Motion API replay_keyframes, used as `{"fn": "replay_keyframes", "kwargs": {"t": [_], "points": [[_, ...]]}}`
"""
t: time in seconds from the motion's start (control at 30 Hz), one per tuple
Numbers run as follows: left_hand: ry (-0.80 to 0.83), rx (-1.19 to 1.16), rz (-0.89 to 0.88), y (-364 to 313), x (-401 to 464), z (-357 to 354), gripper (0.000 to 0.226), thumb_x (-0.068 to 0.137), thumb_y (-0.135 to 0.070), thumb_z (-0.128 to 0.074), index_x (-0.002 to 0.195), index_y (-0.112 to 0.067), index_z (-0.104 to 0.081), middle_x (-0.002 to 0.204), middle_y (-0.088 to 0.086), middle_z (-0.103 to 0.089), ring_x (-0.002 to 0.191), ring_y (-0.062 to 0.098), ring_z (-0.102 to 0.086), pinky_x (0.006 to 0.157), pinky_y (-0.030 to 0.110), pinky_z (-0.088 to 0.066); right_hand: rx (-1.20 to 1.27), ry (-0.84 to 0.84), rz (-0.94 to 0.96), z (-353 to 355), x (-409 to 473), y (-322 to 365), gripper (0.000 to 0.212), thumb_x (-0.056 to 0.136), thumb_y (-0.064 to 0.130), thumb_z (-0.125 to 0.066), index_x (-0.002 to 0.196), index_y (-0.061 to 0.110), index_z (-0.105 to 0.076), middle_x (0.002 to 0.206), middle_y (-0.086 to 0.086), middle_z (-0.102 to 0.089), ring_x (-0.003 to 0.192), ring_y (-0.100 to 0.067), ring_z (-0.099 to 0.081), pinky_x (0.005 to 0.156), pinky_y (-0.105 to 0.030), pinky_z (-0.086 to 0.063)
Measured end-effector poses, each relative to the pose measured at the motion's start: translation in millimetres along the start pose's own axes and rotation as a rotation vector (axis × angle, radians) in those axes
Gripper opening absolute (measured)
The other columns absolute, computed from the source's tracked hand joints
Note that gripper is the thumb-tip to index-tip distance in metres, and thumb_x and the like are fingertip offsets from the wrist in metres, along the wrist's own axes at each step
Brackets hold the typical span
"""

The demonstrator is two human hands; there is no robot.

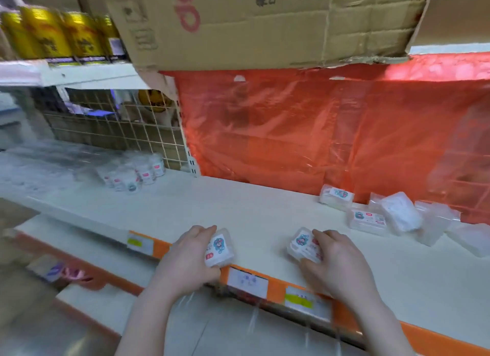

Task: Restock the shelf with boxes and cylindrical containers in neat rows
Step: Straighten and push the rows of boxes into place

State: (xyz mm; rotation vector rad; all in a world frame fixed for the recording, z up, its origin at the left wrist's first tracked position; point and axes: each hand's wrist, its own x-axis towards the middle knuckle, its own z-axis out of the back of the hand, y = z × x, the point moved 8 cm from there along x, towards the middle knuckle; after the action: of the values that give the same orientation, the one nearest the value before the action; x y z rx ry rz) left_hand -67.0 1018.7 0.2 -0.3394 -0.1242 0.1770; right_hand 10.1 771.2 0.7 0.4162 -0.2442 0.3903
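My left hand [189, 257] grips a small clear plastic box [220, 248] with a blue cartoon label at the front edge of the white shelf [238, 212]. My right hand [336, 260] grips a second box of the same kind [302, 243], a little to the right. Both boxes sit on or just above the shelf surface. More clear boxes [367, 218] lie loosely at the back right. A cluster of small white cylindrical containers [132, 174] stands at the back left of the shelf.
A red plastic sheet [318, 133] covers the shelf's back. A wire grid panel [119, 127] stands behind the cylinders. A cardboard carton [265, 24] overhangs from above, beside yellow cans [53, 35]. Price tags [248, 280] line the orange shelf edge. Lower shelves show below.
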Motion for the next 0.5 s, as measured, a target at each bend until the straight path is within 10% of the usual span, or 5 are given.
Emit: {"fn": "replay_keyframes", "kwargs": {"t": [0.5], "points": [[-0.033,0.048,0.249,278.7,-108.8,119.4,0.076,0.074,-0.026,-0.069,0.141,-0.031,-0.033,0.127,-0.012,-0.042,0.111,0.005,-0.046,0.09,0.025,-0.046,0.094,0.129,0.257,-120.1,19.2,305.3,0.045,0.07,0.029,-0.071,0.111,0.011,-0.064,0.099,-0.006,-0.062,0.098,-0.029,-0.055,0.081,-0.036,-0.044]]}}
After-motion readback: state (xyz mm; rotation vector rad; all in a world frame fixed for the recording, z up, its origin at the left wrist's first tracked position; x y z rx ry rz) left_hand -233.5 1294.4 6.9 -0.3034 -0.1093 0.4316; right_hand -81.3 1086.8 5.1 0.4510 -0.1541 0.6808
